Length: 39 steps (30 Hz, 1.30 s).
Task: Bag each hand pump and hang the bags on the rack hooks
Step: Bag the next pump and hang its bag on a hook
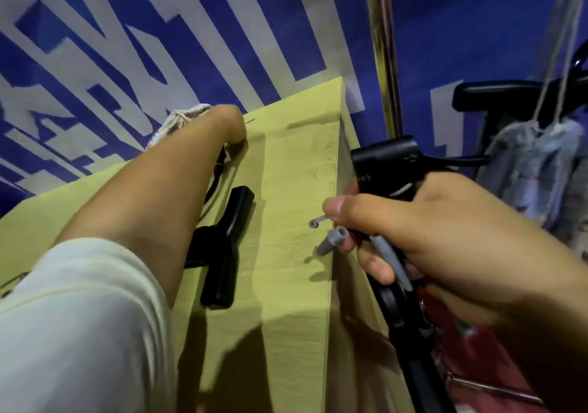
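Note:
My right hand (423,241) is closed around a black hand pump (386,166) past the right edge of the yellow-green table (292,164). Its grey nozzle pieces (334,241) poke out between my fingers. A second black hand pump (222,253) lies flat on the table beside my left forearm. My left hand (229,123) reaches to the far edge of the table, at a pale woven bag (178,123); its fingers are hidden, so its grip cannot be told. Filled pale bags (534,164) hang by strings from a black rack hook (496,91) at right.
A metal pole (383,62) stands upright just behind the table's right corner. A blue and white wall banner fills the background. Below my right hand there is red flooring (451,349) and a thin metal bar.

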### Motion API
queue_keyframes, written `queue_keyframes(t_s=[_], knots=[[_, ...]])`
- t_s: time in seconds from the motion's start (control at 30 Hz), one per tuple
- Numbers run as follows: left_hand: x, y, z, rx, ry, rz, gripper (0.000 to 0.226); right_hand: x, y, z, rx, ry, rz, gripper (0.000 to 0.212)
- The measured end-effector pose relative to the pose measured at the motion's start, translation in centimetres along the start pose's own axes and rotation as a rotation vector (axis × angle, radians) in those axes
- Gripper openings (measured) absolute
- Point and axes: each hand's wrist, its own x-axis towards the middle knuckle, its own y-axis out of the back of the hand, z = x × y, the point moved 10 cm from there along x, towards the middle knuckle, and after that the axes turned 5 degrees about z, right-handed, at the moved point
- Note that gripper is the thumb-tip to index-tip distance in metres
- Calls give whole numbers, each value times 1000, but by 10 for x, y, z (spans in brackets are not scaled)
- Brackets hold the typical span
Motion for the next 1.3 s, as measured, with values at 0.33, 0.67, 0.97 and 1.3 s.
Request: queue_keyframes(t_s=[0.33,0.67,0.97,1.3], knots=[[-2,4,20,238,-91,35,19,2,10,8,99,-13,95,30],[-105,128,44,-434,-234,476,29,-50,16,-12,113,8,278,21],[-381,188,48,-1458,-518,497,11,-142,2,-56,199,227,417,12],[-523,140,44,-1767,-419,943,19,-197,4,-83,-87,384,483,21]])
